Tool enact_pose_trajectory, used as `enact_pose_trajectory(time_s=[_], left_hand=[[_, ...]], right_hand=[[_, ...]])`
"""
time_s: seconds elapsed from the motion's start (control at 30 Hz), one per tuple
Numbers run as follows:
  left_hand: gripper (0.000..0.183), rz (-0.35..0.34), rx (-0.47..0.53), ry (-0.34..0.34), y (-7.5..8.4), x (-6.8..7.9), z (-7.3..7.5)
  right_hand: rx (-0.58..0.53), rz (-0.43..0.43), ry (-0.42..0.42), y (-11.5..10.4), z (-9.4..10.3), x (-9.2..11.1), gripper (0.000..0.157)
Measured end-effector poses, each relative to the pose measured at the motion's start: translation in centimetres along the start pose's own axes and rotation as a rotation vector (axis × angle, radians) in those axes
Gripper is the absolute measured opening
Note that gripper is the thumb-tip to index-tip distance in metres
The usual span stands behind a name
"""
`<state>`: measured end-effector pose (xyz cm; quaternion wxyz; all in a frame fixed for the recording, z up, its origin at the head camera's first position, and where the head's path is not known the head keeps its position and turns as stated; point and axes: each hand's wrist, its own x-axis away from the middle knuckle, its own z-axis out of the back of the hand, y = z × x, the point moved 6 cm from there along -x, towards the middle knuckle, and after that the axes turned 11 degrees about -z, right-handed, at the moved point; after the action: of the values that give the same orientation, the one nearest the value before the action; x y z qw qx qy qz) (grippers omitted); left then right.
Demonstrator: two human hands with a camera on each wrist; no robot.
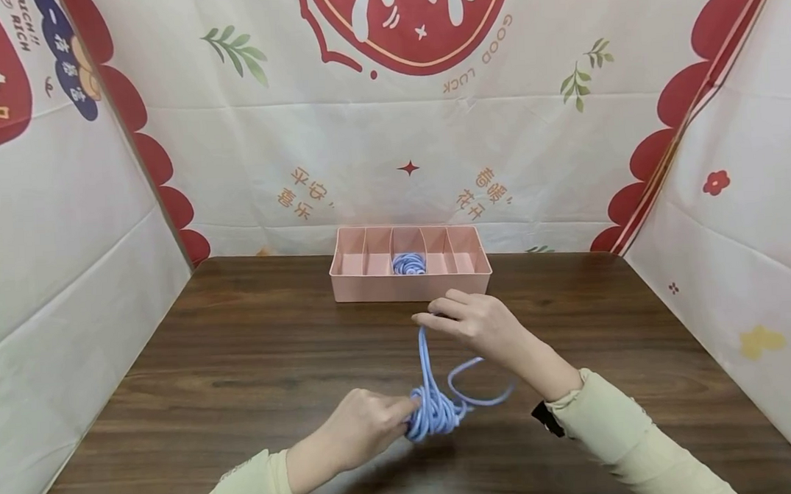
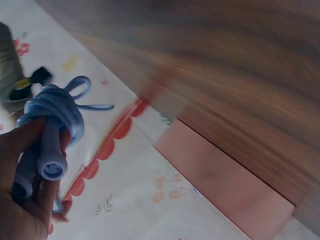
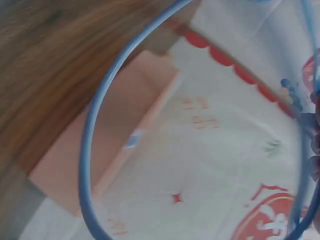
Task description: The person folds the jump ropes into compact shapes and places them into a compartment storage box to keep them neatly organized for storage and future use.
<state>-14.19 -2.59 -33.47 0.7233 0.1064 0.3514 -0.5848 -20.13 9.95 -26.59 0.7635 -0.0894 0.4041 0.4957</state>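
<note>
My left hand [image 1: 360,429] grips a blue jump rope [image 1: 434,415] low over the table. In the left wrist view, its two handles [image 2: 52,159] lie side by side in that hand, with cord wound around them in a thick bundle. Farther forward and to the right, my right hand [image 1: 478,323] holds a strand of the cord drawn up from the bundle. A loose loop of cord [image 3: 86,150] curves wide across the right wrist view, where fingers [image 3: 315,142] show at the right edge. Another loop hangs out to the right of the bundle.
A pink box [image 1: 410,287] with several compartments stands at the table's back edge. Its middle compartment contains a coil of blue cord [image 1: 409,264]. The dark wooden table [image 1: 261,349] is enclosed by printed cloth walls [image 1: 404,136] at the back and both sides.
</note>
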Motion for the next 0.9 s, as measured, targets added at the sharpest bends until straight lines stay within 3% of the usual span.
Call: enact_pose_trajectory(time_s=[0.13, 0.33, 0.4, 0.5, 0.67, 0.8, 0.9], left_hand=[[0.027, -0.023, 0.136, 0.004, 0.8, -0.4, 0.5], [0.022, -0.079, 0.349, -0.079, 1.8, -0.9, 0.8], [0.021, -0.086, 0.412, -0.080, 2.0, -1.1, 1.0], [0.022, -0.036, 0.562, 0.000, 1.7, -1.4, 1.4], [0.026, 0.117, 0.775, 0.232, -0.1, -1.8, 2.2], [0.025, 0.194, 0.812, 0.336, -1.2, -1.9, 2.7], [0.024, 0.247, 0.793, 0.413, -1.9, -1.7, 2.8]], right_hand=[[-0.023, 0.013, -0.004, 0.7, -1.0, 0.9, 0.027], [0.147, 0.259, 0.024, -0.3, -1.7, 1.9, 0.027], [0.162, 0.301, 0.035, -0.6, -1.8, 2.0, 0.026], [0.068, 0.231, 0.034, -0.7, -2.2, 2.1, 0.025], [-0.185, -0.022, 0.045, -0.1, -3.5, 2.6, 0.032], [-0.348, -0.111, -0.020, -0.6, -5.1, 3.4, 0.027], [-0.437, -0.170, -0.127, -1.6, -5.9, 3.9, 0.027]])
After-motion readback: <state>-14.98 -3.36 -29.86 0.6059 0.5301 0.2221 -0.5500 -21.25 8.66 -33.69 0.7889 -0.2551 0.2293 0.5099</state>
